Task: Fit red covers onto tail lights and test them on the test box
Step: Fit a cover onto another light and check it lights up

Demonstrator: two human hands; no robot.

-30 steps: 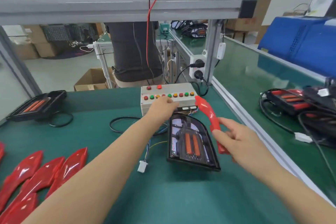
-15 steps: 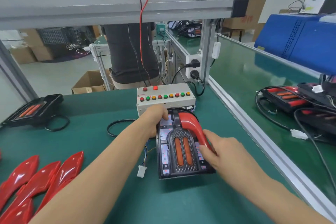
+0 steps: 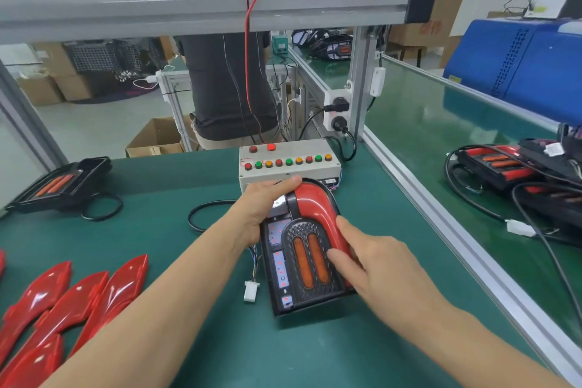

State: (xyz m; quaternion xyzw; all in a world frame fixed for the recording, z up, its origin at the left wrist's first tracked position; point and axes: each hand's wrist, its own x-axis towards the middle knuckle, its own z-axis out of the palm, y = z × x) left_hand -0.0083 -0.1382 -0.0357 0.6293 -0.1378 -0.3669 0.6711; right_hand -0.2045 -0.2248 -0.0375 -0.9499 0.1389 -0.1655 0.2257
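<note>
A green mat covers the bench across the lower frame, edged at right by an aluminium rail. A grey beam runs along the top, with a red wire hanging from a unit above it. Behind the bench stands a person in a dark shirt; cardboard boxes sit on the pale floor at left. A blue machine is at upper right, with finished lights below it. A carton at upper right bears red writing too blurred to read.

At centre, the tail light lies flat on the mat, just before the test box. The red cover sits along its upper right edge. The left hand grips the light's top left corner, thumb touching the cover. The right hand presses the cover with nearly straight fingers. Spare covers lie at lower left; another light at left.
</note>
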